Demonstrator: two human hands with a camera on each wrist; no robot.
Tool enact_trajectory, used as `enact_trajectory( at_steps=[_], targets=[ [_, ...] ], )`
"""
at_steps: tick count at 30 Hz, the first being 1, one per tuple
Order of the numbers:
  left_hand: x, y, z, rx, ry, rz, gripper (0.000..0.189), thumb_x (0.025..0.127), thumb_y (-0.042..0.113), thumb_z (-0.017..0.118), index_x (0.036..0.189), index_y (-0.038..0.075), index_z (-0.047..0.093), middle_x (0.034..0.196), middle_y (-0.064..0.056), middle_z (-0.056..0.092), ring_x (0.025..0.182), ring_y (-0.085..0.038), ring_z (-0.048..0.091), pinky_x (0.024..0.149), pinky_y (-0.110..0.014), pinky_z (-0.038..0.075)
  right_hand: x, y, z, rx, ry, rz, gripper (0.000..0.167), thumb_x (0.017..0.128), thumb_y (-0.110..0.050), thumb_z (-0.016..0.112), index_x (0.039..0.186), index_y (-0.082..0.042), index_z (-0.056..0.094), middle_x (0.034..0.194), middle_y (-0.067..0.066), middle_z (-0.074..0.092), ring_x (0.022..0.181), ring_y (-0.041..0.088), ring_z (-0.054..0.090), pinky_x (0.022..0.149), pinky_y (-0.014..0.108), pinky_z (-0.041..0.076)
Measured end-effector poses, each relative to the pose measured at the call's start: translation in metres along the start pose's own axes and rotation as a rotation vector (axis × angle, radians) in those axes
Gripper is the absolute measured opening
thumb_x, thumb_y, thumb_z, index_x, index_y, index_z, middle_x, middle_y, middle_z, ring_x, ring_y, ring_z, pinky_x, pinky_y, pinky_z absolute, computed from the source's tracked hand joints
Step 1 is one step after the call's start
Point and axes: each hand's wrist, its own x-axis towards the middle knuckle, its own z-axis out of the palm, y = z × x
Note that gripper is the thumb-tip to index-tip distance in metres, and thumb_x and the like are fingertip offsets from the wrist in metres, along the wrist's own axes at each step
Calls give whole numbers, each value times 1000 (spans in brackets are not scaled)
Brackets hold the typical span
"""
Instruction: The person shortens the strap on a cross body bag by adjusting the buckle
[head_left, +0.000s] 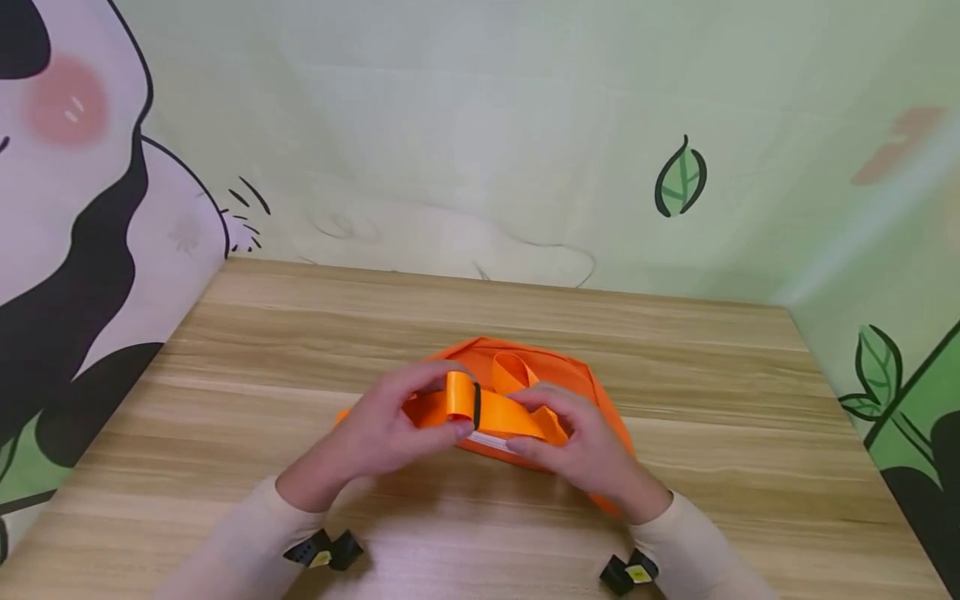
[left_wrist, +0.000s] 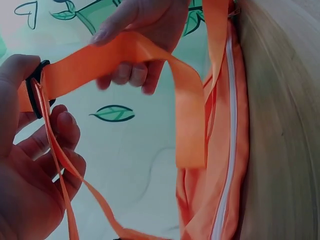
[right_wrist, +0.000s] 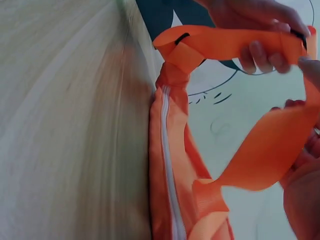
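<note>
An orange fabric bag with a white zipper sits on the table. Raised over it is its orange webbing strap, threaded through a black slider buckle. My left hand pinches the strap at the buckle, thumb in front, and a loop of webbing stands up beside the buckle. To the right, my right hand pinches the strap between thumb and fingers. In the left wrist view, thin edge-on lengths of strap hang down from the buckle. Part of the bag is hidden behind both hands.
Under the bag is a wood-grain table. A pale green printed backdrop rises at its back edge, with a panda drawing at the left and leaves at the right. Small black devices are worn at both wrists.
</note>
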Motion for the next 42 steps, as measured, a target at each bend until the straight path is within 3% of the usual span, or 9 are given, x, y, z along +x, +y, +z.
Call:
enact_trajectory(
  at_steps=[7,13,15,19,22,25,33,42],
  targets=[
    [-2,3,-7,15,8,-11,39,90,9,85,126,10,71,113,-3,75,98,-17,69,90,-29,60,0,1,-3,141,-2,-139,37,95,3,77,131,-1,68,120,10,69,109,16,65,101,26,58],
    [-3,1,-6,-6,-14,34,46,90,5,84,132,8,65,120,-6,72,103,-18,71,95,-32,61,6,1,3,29,53,-314,50,81,13,86,127,1,70,113,15,72,101,16,68,94,24,62],
    [-3,-1,-5,-18,-19,43,47,90,4,84,133,7,64,122,-7,71,105,-19,72,97,-33,61,7,2,5,-5,80,-364,48,82,9,88,126,2,70,111,18,72,99,16,69,93,23,62],
    [-2,-4,-2,-18,-24,68,48,90,3,85,133,7,64,121,-8,71,106,-18,70,99,-34,60,9,3,9,-40,118,-434,38,93,-13,85,124,4,71,107,19,75,94,18,71,90,22,62],
    [-1,-4,-1,-8,-42,92,49,89,4,86,132,5,63,119,-8,70,105,-18,69,98,-33,61,11,2,10,-80,136,-457,42,100,-31,78,123,3,72,105,17,77,93,20,72,90,21,61],
    [0,-3,0,15,-66,95,52,89,5,87,134,4,60,118,-8,70,102,-16,69,95,-33,62,12,1,12,-115,148,-464,48,101,-39,74,124,3,72,104,16,78,92,21,73,90,21,61],
    [2,3,0,190,-130,66,61,87,18,92,135,8,57,113,-1,71,97,-12,68,93,-33,62,15,-1,14,-176,141,-472,53,98,-41,75,127,3,72,111,17,80,95,24,76,87,22,62],
    [4,6,0,291,-157,58,63,82,27,94,132,11,60,114,3,71,100,-11,68,96,-33,61,17,-5,17,-225,149,-484,60,92,-46,78,129,3,72,110,14,80,91,21,75,89,21,61]
  ],
)
